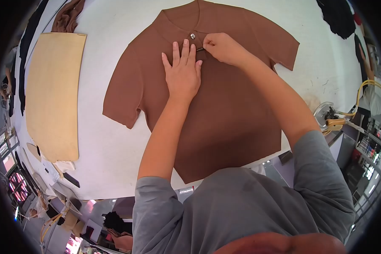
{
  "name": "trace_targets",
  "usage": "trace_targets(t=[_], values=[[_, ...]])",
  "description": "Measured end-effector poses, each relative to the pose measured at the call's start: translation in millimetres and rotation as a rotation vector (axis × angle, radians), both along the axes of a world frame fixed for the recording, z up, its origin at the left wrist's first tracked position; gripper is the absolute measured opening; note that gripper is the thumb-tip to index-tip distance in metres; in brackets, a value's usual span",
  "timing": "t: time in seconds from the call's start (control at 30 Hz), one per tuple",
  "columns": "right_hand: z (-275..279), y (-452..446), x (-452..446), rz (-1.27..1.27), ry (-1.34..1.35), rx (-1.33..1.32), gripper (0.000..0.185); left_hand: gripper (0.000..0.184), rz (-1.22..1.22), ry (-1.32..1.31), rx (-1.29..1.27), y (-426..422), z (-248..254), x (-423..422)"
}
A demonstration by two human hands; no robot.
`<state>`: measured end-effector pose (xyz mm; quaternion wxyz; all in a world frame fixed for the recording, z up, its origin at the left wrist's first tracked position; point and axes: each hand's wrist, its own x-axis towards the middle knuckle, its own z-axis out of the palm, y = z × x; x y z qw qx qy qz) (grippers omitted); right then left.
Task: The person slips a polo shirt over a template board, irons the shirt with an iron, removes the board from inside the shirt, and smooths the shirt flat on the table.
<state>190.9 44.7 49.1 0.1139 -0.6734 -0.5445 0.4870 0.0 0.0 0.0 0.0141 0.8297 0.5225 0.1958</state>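
A brown short-sleeved knit shirt lies spread on the white table, collar at the far side. Flat on its upper front rests my left hand, fingers spread, just below the shiny button. My right hand is closed in a pinch at the front opening, right of the left fingertips. Between the two hands shows a small dark, thin thing; whether it is a tool or part of the shirt I cannot tell. What the right fingertips hold is hidden.
A tan board lies on the white table at the left, with brown cloth behind it. An iron with a yellow hose stands at the right edge. Black cloth lies at the far right.
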Motion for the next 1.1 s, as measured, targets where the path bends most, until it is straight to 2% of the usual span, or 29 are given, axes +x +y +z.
trace_targets(t=[0.13, 0.3, 0.47, 0.67, 0.8, 0.97, 1.1], values=[[-14, 9, 2, 0.068, -0.070, 0.298, 0.020, 0.046, 0.024, -0.009, 0.001, 3, -1, 0], [2, 32, -11, -0.010, -0.228, 0.228, 0.020, 0.043, -0.022, -0.039, 0.045, 18, 5, 7], [-6, 42, -27, -0.043, -0.281, 0.227, 0.019, 0.042, -0.009, -0.011, -0.003, 22, 5, 8], [-12, 27, -7, -0.074, -0.263, 0.334, 0.019, 0.030, 0.068, -0.114, 0.074, 31, 7, -3], [-15, 15, -3, -0.050, -0.094, 0.263, 0.018, 0.016, 0.235, -0.329, -0.074, 44, 11, -7], [-12, 18, -11, 0.005, -0.226, 0.323, 0.016, 0.012, 0.264, -0.288, -0.049, 54, 8, 12], [-14, 13, -2, 0.008, -0.147, 0.297, 0.015, 0.013, 0.252, -0.314, -0.084, 47, 7, 11]])
